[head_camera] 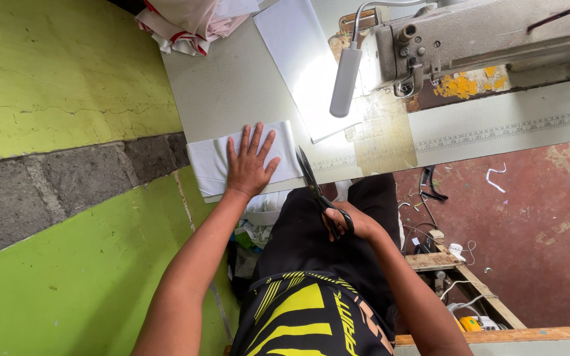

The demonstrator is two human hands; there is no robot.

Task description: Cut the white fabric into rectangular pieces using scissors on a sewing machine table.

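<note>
My left hand (250, 162) lies flat, fingers spread, on a folded piece of white fabric (209, 161) at the near edge of the grey sewing table (232, 86). My right hand (349, 223) grips the handles of black scissors (311, 179). Their blades point up toward the right end of the fabric, just at the table's edge. A second strip of white fabric (295, 56) lies farther back under the lamp's light.
A grey sewing machine (470, 36) with a gooseneck lamp (346, 79) stands at the back right. Bundled cloth (192, 20) sits at the table's far corner. A green and grey wall (61, 165) runs on the left. Wooden pedal frame (456, 270) and scraps lie on the red floor.
</note>
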